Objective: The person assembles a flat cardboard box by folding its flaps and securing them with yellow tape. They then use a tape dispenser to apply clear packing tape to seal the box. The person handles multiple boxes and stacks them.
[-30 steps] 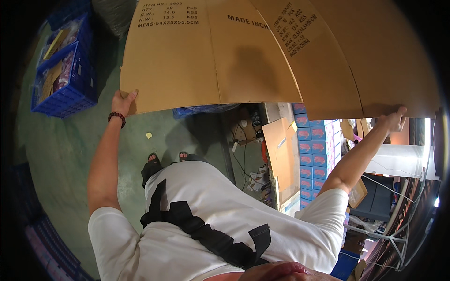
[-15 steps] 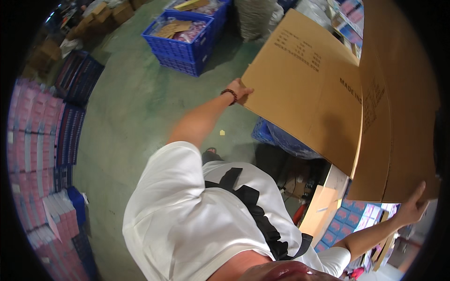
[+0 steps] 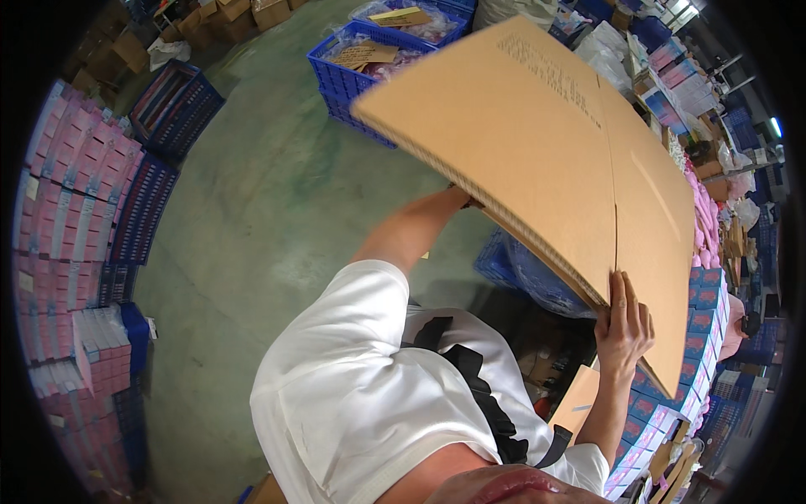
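A large brown cardboard box (image 3: 520, 143), folded flat, is tilted in the air in front of me, with its thick layered edge towards me. My right hand (image 3: 625, 328) grips its near edge, fingers together on the upper face beside a slit in the board. My left forearm (image 3: 411, 227) reaches under the box's left part. Of my left hand (image 3: 472, 200) only the wrist end shows, with a dark bracelet; its fingers are hidden beneath the cardboard.
Blue crates (image 3: 348, 88) with bagged goods and cardboard pieces stand ahead. Pink boxes (image 3: 80, 227) are stacked on the left, beside dark blue crates (image 3: 143, 218). Under the cardboard is a plastic-covered blue crate (image 3: 504, 265). Blue boxes (image 3: 693, 353) are piled on the right.
The cardboard box, spread at an angle before, is now folded flat. My right hand has come left from its far right end to the near edge; my left hand has gone under it.
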### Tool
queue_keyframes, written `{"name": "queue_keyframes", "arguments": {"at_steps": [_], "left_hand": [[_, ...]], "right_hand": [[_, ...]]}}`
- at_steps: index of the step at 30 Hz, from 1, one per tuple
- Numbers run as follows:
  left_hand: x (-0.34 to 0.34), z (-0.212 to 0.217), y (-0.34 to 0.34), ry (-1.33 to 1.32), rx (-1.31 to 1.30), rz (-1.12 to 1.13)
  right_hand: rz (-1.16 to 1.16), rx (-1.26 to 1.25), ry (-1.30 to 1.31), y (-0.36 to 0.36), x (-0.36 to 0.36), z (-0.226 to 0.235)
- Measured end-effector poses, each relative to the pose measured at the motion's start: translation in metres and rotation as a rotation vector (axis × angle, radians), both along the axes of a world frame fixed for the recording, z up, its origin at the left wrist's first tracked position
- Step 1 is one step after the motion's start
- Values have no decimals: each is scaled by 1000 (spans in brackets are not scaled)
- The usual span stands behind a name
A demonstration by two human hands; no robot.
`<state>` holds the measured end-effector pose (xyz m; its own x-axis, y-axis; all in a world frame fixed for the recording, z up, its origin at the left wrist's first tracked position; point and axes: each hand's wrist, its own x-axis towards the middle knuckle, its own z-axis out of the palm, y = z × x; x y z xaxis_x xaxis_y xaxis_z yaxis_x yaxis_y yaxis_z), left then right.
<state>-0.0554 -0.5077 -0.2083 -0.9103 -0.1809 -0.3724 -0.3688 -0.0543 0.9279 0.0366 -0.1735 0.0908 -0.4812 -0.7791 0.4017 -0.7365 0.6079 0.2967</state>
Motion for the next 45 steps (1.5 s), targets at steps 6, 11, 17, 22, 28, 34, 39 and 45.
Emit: {"name": "queue_keyframes", "arguments": {"at_steps": [6, 11, 17, 22, 28, 34, 39, 45], "left_hand": [[8, -8, -29, -48, 241, -200], [13, -4, -38, -57, 234, -211], [30, 7, -60, -215, 619, -189], [36, 23, -57, -5, 32, -397], [11, 19, -108, -69, -101, -778], [5, -37, -258, -137, -173, -473], [28, -49, -377, -339, -157, -121], [33, -53, -450, -412, 10, 133]], "right_hand": [[-343, 16, -150, 44, -34, -71], [-538, 45, -230, 95, -58, -139], [-650, 100, -528, 103, -66, -192], [-703, -333, -764, 134, -80, -220], [-1233, -763, -655, 168, -109, -259], [-1194, -847, -291, 49, -201, -211], [-514, -1231, -691, -191, -311, -175], [-188, -1050, -1615, -551, -337, -266]]}}
